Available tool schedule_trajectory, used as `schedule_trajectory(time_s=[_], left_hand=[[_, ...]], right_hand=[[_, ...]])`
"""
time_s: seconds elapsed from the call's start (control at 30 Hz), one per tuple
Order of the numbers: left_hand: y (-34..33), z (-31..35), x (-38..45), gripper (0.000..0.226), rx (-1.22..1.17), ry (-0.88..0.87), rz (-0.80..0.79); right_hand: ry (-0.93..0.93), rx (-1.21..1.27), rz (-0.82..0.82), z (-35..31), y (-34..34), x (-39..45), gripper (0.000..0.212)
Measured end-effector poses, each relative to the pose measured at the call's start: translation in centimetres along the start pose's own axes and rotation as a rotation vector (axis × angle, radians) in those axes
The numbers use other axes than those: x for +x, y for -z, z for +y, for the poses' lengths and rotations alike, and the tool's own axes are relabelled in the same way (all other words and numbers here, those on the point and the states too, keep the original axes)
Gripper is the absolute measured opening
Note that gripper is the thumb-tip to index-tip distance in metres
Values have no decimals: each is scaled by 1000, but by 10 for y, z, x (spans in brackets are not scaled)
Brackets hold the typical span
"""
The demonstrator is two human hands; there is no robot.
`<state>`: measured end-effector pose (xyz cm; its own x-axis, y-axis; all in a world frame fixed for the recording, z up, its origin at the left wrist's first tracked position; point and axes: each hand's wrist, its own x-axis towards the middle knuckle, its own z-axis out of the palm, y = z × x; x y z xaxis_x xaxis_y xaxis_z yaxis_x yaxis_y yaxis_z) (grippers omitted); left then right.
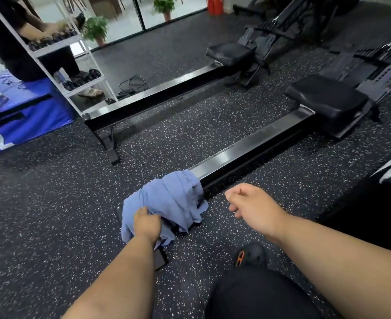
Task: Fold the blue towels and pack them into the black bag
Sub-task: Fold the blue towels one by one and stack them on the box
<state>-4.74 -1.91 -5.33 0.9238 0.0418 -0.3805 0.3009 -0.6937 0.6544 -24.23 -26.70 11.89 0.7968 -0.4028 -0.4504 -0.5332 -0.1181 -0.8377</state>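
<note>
My left hand (147,223) is curled into the near edge of the blue towel (166,201), fingers buried in the cloth and gripping a bunch of it. The towel lies crumpled, draped over the near end of the rowing machine rail (247,155), spilling down past my knuckles toward the speckled floor (52,215). Just under my left wrist, a black foot piece (161,259) of the machine shows on the floor.

My right hand (252,204) hovers to the right of the towel, apart from it, fingers loosely bent with the thumb forward, holding nothing. Beyond those fingers the rail runs away to the black seat (327,100). Something dark lies at the far right of my right forearm; it may be the black bag (373,215), but I cannot tell from here. Below my right wrist sits my shoe (252,254), black with an orange mark.
</note>
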Motion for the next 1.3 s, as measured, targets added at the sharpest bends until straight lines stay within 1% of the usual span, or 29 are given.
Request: schedule_trajectory(time_s=[0.03, 0.07, 0.2, 0.27, 0.33, 0.4, 0.47, 0.53, 0.63, 0.67, 0.73, 0.83, 0.87, 0.9, 0.93, 0.97, 1.0, 1.03, 1.1, 1.13, 1.2, 1.3], left_hand=[[5, 4, -4, 3, -70, -3, -4], [10, 9, -9, 4, -157, -4, -31], [39, 53, -55, 18, -465, 1, -90], [57, 77, -86, 31, -521, -50, -134], [73, 94, -116, 34, -603, -112, -183], [87, 105, -142, 33, -664, -173, -196], [100, 112, -164, 27, -649, -226, -253], [111, 116, -181, 28, -639, -261, -288], [121, 120, -183, 33, -637, -262, -290], [123, 121, -183, 29, -636, -258, -270], [122, 116, -172, 23, -627, -229, -251], [114, 103, -151, 28, -614, -163, -263], [112, 100, -148, 22, -579, -140, -265], [107, 94, -137, 19, -572, -112, -233], [106, 94, -137, 26, -562, -83, -200], [105, 91, -132, 27, -558, -55, -183], [103, 86, -122, 21, -563, -43, -178], [102, 81, -113, 22, -557, -16, -200], [89, 52, -59, 39, -560, 49, -243], [84, 41, -39, 43, -537, 86, -256], [82, 40, -34, 31, -451, 130, -219], [80, 54, -57, 20, -197, 53, -63]], right_hand=[[2, 4, 4, -1, 0, -3, 17], [5, 10, 12, -3, 1, -6, 16], [28, 50, 71, -12, 6, -25, 15], [50, 77, 108, -17, 10, -39, 14], [68, 113, 146, -21, 16, -55, 12], [81, 144, 177, -24, 22, -74, 12], [96, 166, 196, -26, 29, -94, 13], [114, 181, 210, -28, 34, -116, 13], [134, 189, 229, -23, 40, -144, 13], [136, 193, 238, -20, 40, -151, 13], [132, 201, 248, -11, 40, -162, 13], [95, 181, 230, 5, 38, -168, 13], [86, 174, 225, 9, 37, -167, 13], [81, 167, 222, 13, 37, -165, 12], [80, 166, 221, 15, 37, -162, 12], [80, 165, 219, 16, 38, -158, 12], [80, 165, 217, 15, 38, -154, 12], [82, 164, 213, 14, 38, -149, 12], [81, 160, 202, 13, 39, -138, 13], [82, 158, 196, 13, 39, -133, 13], [79, 152, 184, 13, 39, -122, 13], [59, 139, 164, 16, 36, -105, 12]])
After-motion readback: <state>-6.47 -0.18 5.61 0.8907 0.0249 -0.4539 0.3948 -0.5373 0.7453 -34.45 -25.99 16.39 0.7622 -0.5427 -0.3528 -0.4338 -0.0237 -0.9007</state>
